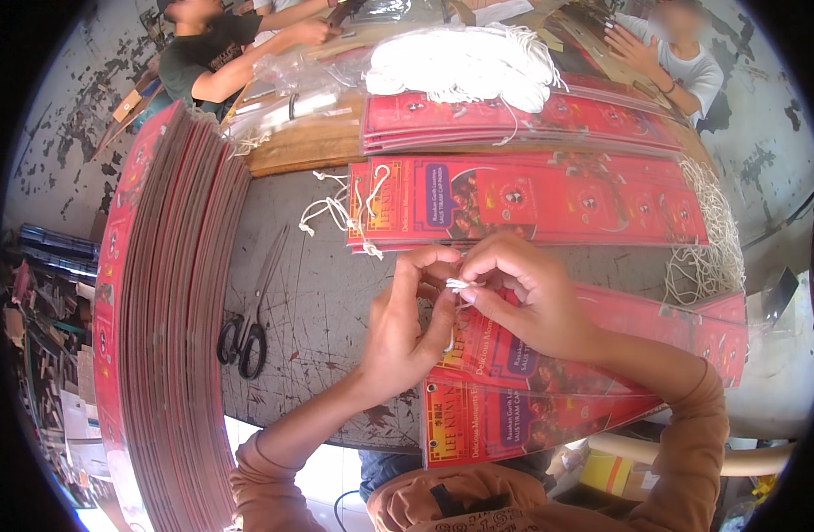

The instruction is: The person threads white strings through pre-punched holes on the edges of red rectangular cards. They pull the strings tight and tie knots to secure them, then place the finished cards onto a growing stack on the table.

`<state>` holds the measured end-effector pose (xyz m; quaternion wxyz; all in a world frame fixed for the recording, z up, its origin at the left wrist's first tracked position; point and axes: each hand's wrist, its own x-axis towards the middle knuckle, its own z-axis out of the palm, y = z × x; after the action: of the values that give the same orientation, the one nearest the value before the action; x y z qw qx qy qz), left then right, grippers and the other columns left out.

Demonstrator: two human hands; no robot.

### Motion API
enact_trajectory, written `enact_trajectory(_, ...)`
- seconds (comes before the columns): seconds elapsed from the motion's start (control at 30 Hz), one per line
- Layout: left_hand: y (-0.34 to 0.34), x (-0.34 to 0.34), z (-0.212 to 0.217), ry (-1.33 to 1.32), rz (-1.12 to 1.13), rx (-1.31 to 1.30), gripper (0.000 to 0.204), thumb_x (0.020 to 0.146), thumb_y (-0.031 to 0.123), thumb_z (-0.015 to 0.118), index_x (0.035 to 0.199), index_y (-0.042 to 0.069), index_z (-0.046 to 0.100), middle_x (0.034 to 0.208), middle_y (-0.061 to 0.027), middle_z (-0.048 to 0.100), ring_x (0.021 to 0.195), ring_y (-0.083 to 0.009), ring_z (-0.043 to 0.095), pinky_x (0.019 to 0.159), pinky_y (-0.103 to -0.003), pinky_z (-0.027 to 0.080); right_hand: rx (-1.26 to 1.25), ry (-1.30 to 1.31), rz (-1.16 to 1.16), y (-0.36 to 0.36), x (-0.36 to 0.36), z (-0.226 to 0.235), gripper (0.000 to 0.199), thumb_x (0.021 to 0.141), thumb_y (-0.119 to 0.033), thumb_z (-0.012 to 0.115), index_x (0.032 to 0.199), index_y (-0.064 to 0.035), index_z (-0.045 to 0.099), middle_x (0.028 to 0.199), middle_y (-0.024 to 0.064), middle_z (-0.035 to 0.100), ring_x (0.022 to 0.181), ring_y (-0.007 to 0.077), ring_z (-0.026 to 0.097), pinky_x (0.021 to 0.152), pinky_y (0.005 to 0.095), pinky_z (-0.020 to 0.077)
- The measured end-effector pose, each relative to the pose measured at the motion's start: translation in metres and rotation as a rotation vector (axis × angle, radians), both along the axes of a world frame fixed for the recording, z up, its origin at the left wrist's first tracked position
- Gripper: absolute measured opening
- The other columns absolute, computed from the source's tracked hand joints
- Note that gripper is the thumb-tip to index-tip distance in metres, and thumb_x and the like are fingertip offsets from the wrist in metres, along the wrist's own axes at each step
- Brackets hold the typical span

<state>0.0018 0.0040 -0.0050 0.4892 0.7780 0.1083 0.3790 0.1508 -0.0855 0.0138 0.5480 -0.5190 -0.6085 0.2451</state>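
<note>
White cord (458,285) sits pinched in the right hand (529,297), by the left hand (408,324).

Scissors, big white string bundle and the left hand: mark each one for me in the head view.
Scissors (253,314), head view: where the blades meet the black handles.
String bundle (460,67), head view: middle of its white strands.
Left hand (401,330), head view: back of the hand.

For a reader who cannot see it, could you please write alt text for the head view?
A person's left hand and right hand pinch white cord above red printed cards on a scratched grey table. Black-handled scissors and a long stack of cards lie to the left.
</note>
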Motion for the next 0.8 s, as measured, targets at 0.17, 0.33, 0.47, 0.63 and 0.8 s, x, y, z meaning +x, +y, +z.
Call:
enact_trajectory(0.17,0.003,0.002,-0.008,-0.061,0.030,0.027,0.033,0.083,-0.008,0.055,0.113,0.000,0.045,0.090,-0.0123,0.060,0.074,-0.0166,0.062,0.064,-0.028,0.049,-0.001,-0.024,0.051,0.000,0.002,0.002,0.010,0.087,-0.001,0.059,0.096,0.0000,0.055,0.092,0.0080,0.053,0.081,0.0140,0.060,0.069,0.0255,0.0495)
enact_trajectory(0.33,0.002,0.001,-0.009,-0.051,0.145,0.023,0.024,0.079,-0.007,0.062,0.100,0.001,0.053,0.089,-0.0096,0.061,0.075,-0.0154,0.062,0.063,-0.026,0.049,-0.015,0.199,0.112,0.001,0.004,-0.006,0.011,0.088,0.000,0.057,0.099,0.0031,0.056,0.098,0.0079,0.052,0.087,0.0132,0.059,0.074,0.0254,0.0511)
enact_trajectory(0.47,0.003,0.004,-0.006,-0.109,0.152,0.050,0.022,0.075,-0.006,0.068,0.093,0.002,0.058,0.089,-0.0087,0.062,0.076,-0.0160,0.063,0.066,-0.027,0.051,-0.078,0.317,0.091,0.000,0.006,-0.003,0.012,0.087,0.001,0.060,0.098,0.0047,0.060,0.098,0.0073,0.055,0.088,0.0122,0.060,0.074,0.0251,0.0522)
enact_trajectory(0.63,0.001,0.003,0.002,-0.070,0.173,0.189,0.025,0.074,-0.002,0.072,0.094,0.002,0.059,0.094,-0.0108,0.065,0.083,-0.0193,0.065,0.070,-0.028,0.053,-0.140,0.316,0.068,-0.001,0.010,0.001,0.012,0.086,-0.003,0.062,0.096,0.0046,0.065,0.096,0.0074,0.059,0.083,0.0120,0.062,0.071,0.0239,0.0523)
enact_trajectory(0.8,0.006,0.001,0.004,-0.078,0.172,0.329,0.022,0.075,-0.002,0.072,0.093,0.001,0.060,0.097,-0.0121,0.066,0.087,-0.0216,0.066,0.071,-0.029,0.054,-0.152,0.227,0.044,-0.001,0.010,0.005,0.013,0.087,-0.005,0.062,0.095,0.0045,0.066,0.095,0.0069,0.059,0.083,0.0118,0.062,0.071,0.0234,0.0520)
